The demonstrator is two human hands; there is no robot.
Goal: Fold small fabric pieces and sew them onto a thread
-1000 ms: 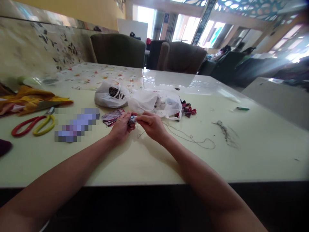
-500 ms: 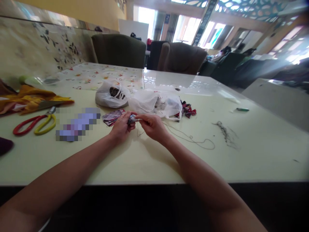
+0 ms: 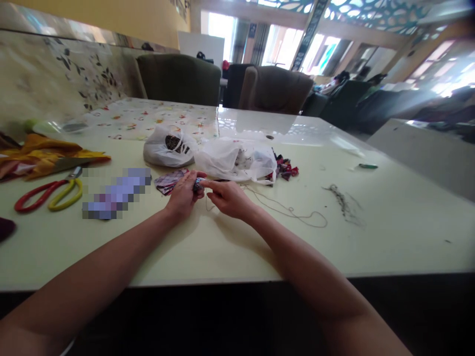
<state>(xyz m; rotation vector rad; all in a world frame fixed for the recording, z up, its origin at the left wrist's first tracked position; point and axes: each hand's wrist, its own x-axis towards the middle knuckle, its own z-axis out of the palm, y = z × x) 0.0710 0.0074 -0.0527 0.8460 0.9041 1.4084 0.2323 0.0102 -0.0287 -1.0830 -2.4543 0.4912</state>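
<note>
Near the bag, your left hand holds cloth, maybe to steady it; whether your right hand grips, I can't tell.

head view, forward-down over table

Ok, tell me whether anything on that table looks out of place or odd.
A tangled, dark, stringy clump lies loose on the table's right side, looking like stray scraps. Beside the scissors, one item is pixelated, so unidentifiable.
</note>
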